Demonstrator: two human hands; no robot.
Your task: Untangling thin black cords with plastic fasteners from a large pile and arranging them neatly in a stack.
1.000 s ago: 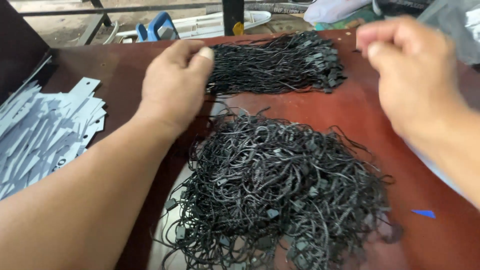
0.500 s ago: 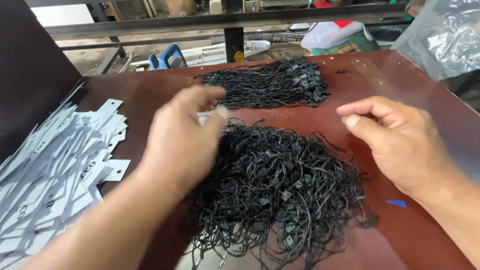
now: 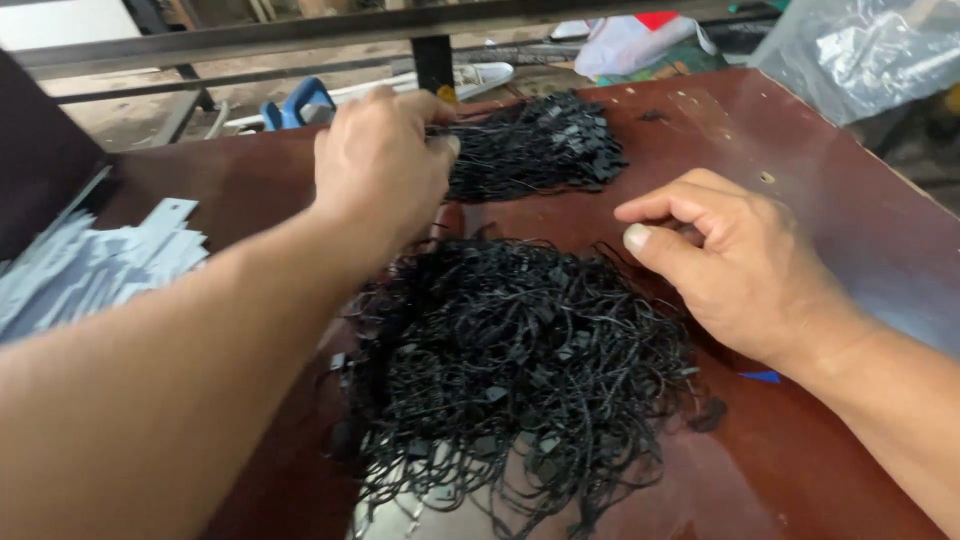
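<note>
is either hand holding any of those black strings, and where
The left hand pinches strings at the near end of the far bundle. The right hand rests at the tangled pile's edge; any hold cannot be told.

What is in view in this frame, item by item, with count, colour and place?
tangled pile of black string loops: one, black, table centre, nearest the camera
neat bundle of black string loops: one, black, far side of table
stack of paper tags: count unclear, pale grey-white, left edge of table
table: one, dark reddish-brown, under everything
clear plastic bag: one, transparent, beyond the far right corner
blue scrap: one, blue, on table by the right wrist
blue handle: one, blue, behind the table, far left
left hand: one, at the near edge of the neat bundle, pinching strings
right hand: one, fingers curled, at the right edge of the tangled pile
</note>
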